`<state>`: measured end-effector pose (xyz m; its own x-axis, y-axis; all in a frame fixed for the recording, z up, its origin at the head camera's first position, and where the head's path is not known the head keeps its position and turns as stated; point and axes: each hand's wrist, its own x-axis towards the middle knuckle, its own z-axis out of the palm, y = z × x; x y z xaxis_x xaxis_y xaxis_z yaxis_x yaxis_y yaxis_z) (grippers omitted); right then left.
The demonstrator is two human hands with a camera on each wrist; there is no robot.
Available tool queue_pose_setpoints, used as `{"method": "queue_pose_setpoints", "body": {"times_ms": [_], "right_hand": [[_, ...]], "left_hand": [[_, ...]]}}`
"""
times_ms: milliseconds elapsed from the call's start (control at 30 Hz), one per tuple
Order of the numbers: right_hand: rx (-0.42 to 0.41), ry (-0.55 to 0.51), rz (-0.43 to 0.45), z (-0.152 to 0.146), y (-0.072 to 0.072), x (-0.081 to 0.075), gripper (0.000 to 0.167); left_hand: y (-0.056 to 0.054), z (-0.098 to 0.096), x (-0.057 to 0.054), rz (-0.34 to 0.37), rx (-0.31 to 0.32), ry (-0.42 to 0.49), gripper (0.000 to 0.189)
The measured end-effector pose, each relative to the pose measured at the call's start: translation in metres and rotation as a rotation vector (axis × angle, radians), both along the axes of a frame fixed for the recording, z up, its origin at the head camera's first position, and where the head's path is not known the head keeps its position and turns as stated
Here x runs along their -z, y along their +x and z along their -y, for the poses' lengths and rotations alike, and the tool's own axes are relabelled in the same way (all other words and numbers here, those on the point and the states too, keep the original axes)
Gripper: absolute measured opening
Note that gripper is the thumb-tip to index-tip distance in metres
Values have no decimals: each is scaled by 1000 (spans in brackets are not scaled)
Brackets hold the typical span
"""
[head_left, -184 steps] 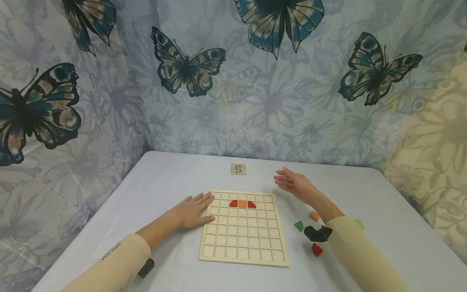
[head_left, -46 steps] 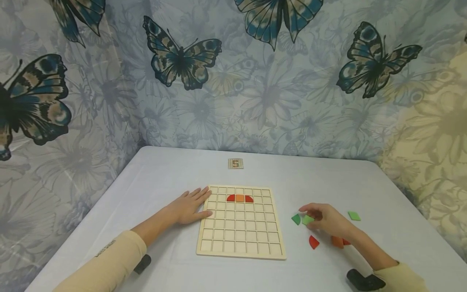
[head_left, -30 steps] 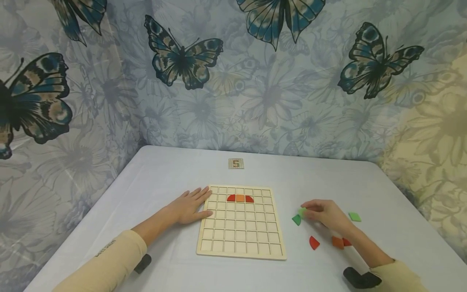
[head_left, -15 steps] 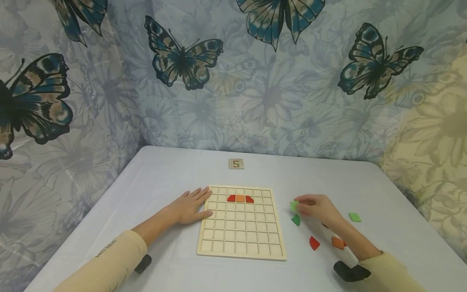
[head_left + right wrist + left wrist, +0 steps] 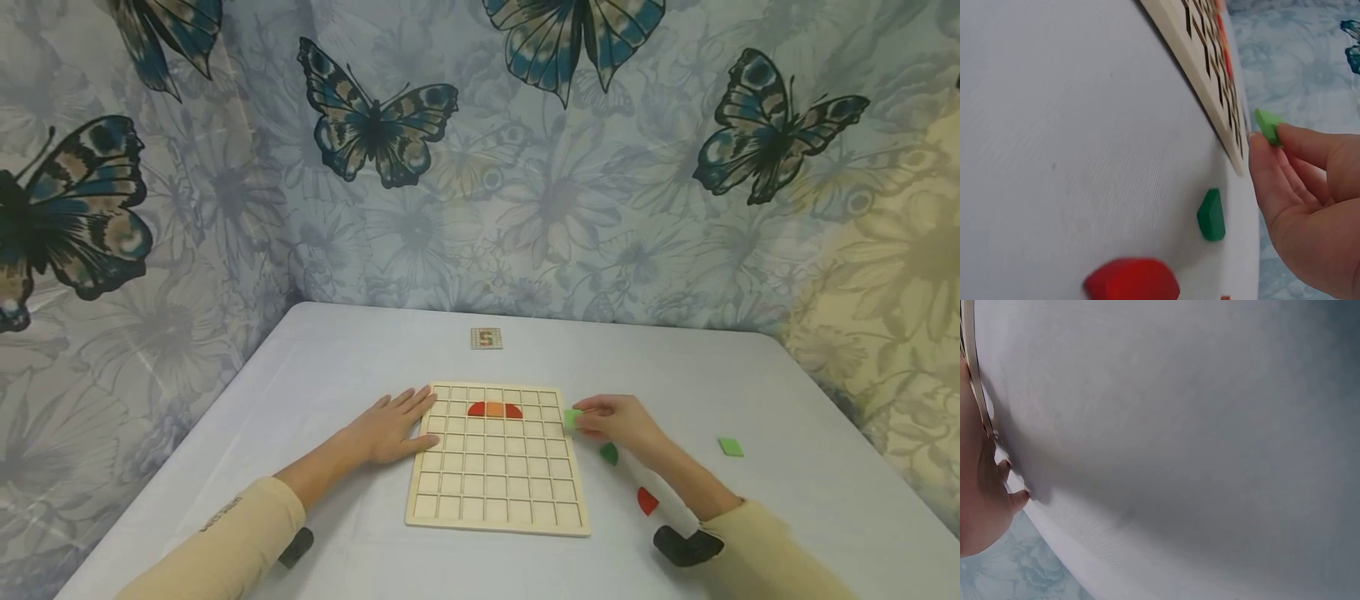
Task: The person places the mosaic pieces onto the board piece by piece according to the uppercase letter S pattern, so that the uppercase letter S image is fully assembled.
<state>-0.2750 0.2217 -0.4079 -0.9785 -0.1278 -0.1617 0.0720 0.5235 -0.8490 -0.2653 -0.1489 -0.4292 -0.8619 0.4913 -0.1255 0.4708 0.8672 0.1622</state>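
Observation:
My right hand (image 5: 618,423) pinches a light green square tile (image 5: 1267,127) between thumb and fingers, close to the right edge of the wooden grid board (image 5: 491,483). On the board's left edge rests my left hand (image 5: 393,429), its fingers spread and straight. Set in the second row of the grid, an orange square (image 5: 495,409) sits between two red quarter-round tiles (image 5: 477,409). Below the right hand a dark green quarter-round tile (image 5: 1211,215) lies on the table. Nearer the front lies a loose red quarter-round tile (image 5: 647,501).
A second light green square tile (image 5: 731,447) lies to the right of the right forearm. Behind the board is a small pattern card (image 5: 486,338). The white table (image 5: 360,350) ends at a butterfly-print wall cloth (image 5: 570,208).
The right hand has picked up the light green tile from among the loose tiles and carried it left to the board's edge. The left hand keeps its place on the board.

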Motion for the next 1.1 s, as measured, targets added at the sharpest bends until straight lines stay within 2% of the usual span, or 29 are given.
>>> {"method": "queue_pose_setpoints", "body": {"times_ms": [400,700,1100], "right_hand": [[-8,-211,106,23,-5,-2,35],[12,-249,134,39,-6,4,32],[-61,-289,153,63,-4,3,30]], "left_hand": [[2,1,0,-7,5,12,77],[3,0,-1,-7,4,17,77],[-2,2,-1,25,9,-7,75]]}}
